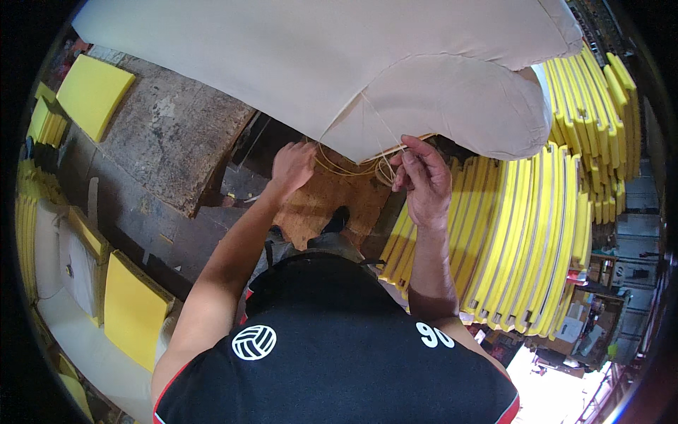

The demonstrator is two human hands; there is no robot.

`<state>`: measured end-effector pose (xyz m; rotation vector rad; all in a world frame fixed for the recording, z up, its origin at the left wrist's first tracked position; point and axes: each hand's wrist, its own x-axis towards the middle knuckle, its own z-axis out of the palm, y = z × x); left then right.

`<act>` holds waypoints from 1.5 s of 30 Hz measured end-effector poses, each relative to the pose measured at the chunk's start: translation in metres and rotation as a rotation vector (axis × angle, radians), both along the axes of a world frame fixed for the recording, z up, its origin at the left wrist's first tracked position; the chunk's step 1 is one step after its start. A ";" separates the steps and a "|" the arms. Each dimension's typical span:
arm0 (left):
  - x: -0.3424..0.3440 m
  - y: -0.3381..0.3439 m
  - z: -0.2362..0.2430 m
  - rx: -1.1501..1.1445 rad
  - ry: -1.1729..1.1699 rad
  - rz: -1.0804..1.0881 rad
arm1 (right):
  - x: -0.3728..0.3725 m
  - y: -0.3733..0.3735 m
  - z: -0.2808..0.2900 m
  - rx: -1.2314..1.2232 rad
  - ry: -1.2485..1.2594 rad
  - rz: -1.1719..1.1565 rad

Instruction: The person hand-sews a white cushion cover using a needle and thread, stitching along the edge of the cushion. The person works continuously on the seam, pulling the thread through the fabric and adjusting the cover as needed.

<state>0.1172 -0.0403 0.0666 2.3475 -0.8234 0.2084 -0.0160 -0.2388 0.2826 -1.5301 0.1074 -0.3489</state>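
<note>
**One cord, two strands**

The right hand's thumb and forefinger pinch one strand; the left hand's fingers clench the other. Both strands meet on one pale upholstered piece. Left of that piece lies one worn board; right, many yellow panels, too overlapped to count.

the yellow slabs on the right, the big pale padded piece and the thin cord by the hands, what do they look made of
Yellow slabs: probably foam, matte, going by their thick, soft-edged look. Pale padded piece: likely fabric, matte, with small wrinkles along a curved seam. Thin cord: perhaps string; finish too fine to tell.
</note>
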 end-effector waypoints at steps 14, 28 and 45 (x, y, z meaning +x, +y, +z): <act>-0.224 0.265 -0.198 0.405 0.709 0.364 | 0.038 0.012 0.008 -0.381 0.107 -0.008; -0.454 0.431 -0.204 0.700 1.346 0.621 | 0.090 0.083 -0.053 0.308 0.219 -0.119; -0.219 0.328 -0.084 0.074 0.556 0.576 | 0.105 0.041 -0.099 -0.037 0.392 -0.142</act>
